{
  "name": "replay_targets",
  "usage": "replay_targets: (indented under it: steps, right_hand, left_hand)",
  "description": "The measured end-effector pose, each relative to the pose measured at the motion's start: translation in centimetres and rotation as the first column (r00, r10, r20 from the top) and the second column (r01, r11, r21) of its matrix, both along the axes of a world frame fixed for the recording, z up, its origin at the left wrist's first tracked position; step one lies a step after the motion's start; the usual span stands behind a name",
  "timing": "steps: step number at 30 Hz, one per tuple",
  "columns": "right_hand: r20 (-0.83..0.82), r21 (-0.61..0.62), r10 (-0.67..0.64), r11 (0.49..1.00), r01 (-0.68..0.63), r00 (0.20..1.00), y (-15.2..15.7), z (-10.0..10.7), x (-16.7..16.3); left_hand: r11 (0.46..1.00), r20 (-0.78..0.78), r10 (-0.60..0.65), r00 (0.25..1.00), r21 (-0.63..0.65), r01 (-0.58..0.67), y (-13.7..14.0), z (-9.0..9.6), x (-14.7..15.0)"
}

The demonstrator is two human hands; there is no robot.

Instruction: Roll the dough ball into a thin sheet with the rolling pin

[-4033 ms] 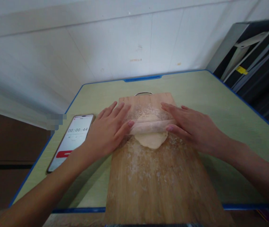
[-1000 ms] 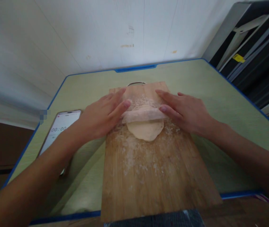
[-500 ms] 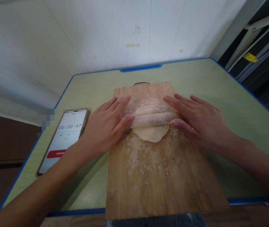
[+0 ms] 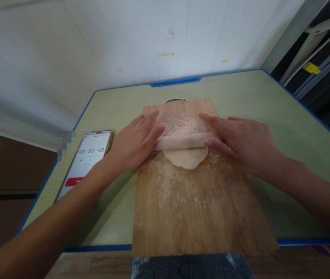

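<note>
A whitish rolling pin lies crosswise over a flat, roughly round sheet of dough. The dough rests on a floury wooden board. On the pin's left end is my left hand, its palm over the end and its thumb raised along the top. My right hand covers the other end, fingers stretched forward and thumb close to the pin. Both hands hide the pin's tips. Part of the dough shows beyond the pin, with a larger part on the near side.
A phone with a running timer lies left of the board, partly behind my left forearm. The board stands on a pale green table with a blue rim and overhangs its front edge. A white wall rises behind.
The pin has shifted slightly to the left and lies more level. My left thumb has lifted, baring more of the pin's left end. The phone timer went from 47 to 48.
</note>
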State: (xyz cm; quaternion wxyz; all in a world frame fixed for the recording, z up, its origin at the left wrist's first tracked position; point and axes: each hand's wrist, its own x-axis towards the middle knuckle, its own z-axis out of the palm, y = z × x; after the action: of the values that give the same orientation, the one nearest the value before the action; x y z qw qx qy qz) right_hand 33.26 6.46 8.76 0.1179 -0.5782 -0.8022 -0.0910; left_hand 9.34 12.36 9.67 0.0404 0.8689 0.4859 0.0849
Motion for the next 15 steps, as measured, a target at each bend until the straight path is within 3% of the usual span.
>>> replay_targets:
  steps: [3, 7, 11, 13, 15]
  right_hand:
    - [-0.033, 0.03, 0.077, 0.997, -0.076, 0.996, 0.11, -0.03, 0.04]
    - [-0.003, -0.037, -0.073, 0.997, 0.073, 0.997, 0.49, 0.03, -0.25]
    - [-0.019, 0.065, 0.055, 0.996, -0.054, 0.998, 0.16, 0.0, -0.48]
    - [0.002, 0.058, 0.06, 0.996, -0.06, 0.998, 0.13, 0.04, -0.48]
    - [0.034, -0.006, -0.026, 1.0, 0.026, 0.999, 0.29, 0.14, -0.45]
  left_hand:
    - [1.0, -0.026, -0.002, 1.0, -0.026, 0.002, 0.08, 0.09, 0.15]
    - [0.999, -0.055, -0.035, 0.998, -0.003, 0.035, 0.59, 0.25, 0.61]
    - [0.999, -0.06, 0.037, 0.998, 0.031, -0.035, 0.29, -0.03, 0.35]
    - [1.0, -0.061, -0.005, 0.998, 0.003, 0.005, 0.47, -0.2, 0.05]
    - [0.995, -0.056, -0.092, 0.994, -0.032, 0.091, 0.94, -0.25, -0.09]
